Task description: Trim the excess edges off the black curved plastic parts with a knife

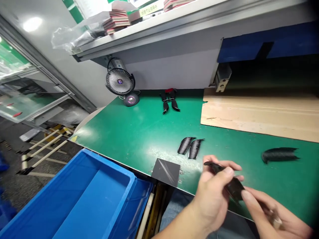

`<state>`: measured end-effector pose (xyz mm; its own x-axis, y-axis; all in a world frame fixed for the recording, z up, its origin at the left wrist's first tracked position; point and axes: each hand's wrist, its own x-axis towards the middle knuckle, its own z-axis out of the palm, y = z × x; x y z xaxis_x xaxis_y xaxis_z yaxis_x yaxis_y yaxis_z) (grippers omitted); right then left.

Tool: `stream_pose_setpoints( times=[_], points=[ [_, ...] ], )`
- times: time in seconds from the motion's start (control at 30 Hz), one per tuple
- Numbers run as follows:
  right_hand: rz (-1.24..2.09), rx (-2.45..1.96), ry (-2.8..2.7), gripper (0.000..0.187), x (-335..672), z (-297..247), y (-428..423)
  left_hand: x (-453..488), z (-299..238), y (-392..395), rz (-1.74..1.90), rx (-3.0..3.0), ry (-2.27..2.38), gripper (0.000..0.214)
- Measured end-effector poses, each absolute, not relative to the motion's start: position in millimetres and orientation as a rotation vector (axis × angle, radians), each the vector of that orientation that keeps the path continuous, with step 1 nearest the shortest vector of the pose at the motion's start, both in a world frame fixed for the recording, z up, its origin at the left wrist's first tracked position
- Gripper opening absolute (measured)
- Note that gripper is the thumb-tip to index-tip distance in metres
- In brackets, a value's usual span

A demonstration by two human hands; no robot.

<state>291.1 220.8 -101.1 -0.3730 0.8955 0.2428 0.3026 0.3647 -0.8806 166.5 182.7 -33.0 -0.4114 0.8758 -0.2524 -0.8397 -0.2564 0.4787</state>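
Note:
My left hand [213,194] is closed around a dark, curved plastic shell part [235,188], its thumb lying along the top. The fingers of my right hand [264,209] reach the part's lower right end. Low in the right hand's curled fingers sits a small pale object [276,221], blurred and mostly hidden, so its kind does not show. On the green tabletop [119,122] just beyond the left hand lie two black curved shells [195,148], side by side. Another black shell [280,155] lies further right, its pronged end pointing right.
A dark square plate [166,172] lies at the table's front edge. Blue bins [82,199] stand below on the left. Several glossy black parts [170,99] and a small fan [120,81] are at the back. Cardboard [259,113] covers the right rear; a shelf [159,31] overhangs.

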Motion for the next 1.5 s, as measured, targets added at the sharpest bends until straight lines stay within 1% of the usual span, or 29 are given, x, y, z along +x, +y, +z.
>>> stream_pose_setpoints(
  times=[0.07, 0.1, 0.2, 0.23, 0.3, 0.37, 0.43, 0.5, 0.6, 0.67, 0.77, 0.87, 1.03, 1.1, 1.33, 1.4, 1.5],
  points=[
    [0.938, -1.013, -1.959, 0.02, 285.8, -86.9, 221.3, 161.9, -29.2, 184.5, 1.911, 0.012, 0.663, 0.022],
    [0.929, -0.977, -2.012, 0.022, 284.6, -79.6, 222.2, 158.6, -27.7, 186.3, 1.943, -0.072, 0.667, 0.024],
    [0.946, -0.863, -2.102, 0.037, 286.6, -64.5, 222.4, 145.1, -22.9, 191.5, 2.138, -0.4, 0.646, 0.033],
    [0.942, -0.876, -2.094, 0.038, 288.4, -62.7, 220.9, 140.2, -20.7, 192.2, 2.207, -0.467, 0.624, 0.035],
    [1.01, -0.94, -2.08, 0.036, 291.3, -63.0, 215.8, 131.8, -15.8, 191.8, 2.317, -0.477, 0.598, 0.04],
    [1.138, -0.991, -2.051, 0.03, 290.9, -65.0, 210.0, 127.8, -11.1, 189.9, 2.387, -0.395, 0.601, 0.045],
    [1.287, -0.927, -2.036, 0.028, 286.6, -64.8, 205.5, 128.5, -7.8, 188.0, 2.445, -0.281, 0.597, 0.046],
    [1.461, -0.884, -1.954, 0.03, 280.0, -61.2, 203.6, 132.3, -6.0, 186.7, 2.481, -0.175, 0.582, 0.044],
    [1.791, -0.895, -1.741, 0.043, 271.1, -53.5, 204.5, 138.3, -4.5, 185.1, 2.492, -0.059, 0.584, 0.044],
    [1.974, -0.866, -1.659, 0.048, 268.0, -51.2, 206.6, 140.6, -3.7, 184.1, 2.489, 0.009, 0.594, 0.045],
    [2.181, -0.772, -1.61, 0.045, 267.7, -53.3, 210.1, 142.5, -2.8, 182.7, 2.483, 0.06, 0.606, 0.046],
    [2.269, -0.732, -1.606, 0.041, 269.4, -55.4, 213.0, 144.6, -2.8, 181.3, 2.481, 0.071, 0.623, 0.046],
    [2.181, -0.759, -1.774, 0.04, 269.4, -46.3, 214.4, 148.9, -3.8, 178.3, 2.492, 0.138, 0.638, 0.045],
    [2.071, -0.754, -1.893, 0.038, 268.6, -41.9, 214.2, 150.0, -3.5, 176.6, 2.494, 0.166, 0.644, 0.045],
    [1.521, -0.7, -2.227, 0.037, 270.6, -39.5, 212.9, 151.9, -0.8, 172.9, 2.484, 0.174, 0.669, 0.045],
    [1.434, -0.689, -2.263, 0.036, 271.7, -39.6, 212.3, 152.4, -0.8, 173.4, 2.488, 0.173, 0.664, 0.045],
    [1.387, -0.692, -2.282, 0.036, 272.6, -38.8, 211.6, 153.4, -0.8, 174.9, 2.495, 0.174, 0.657, 0.044]
  ],
)
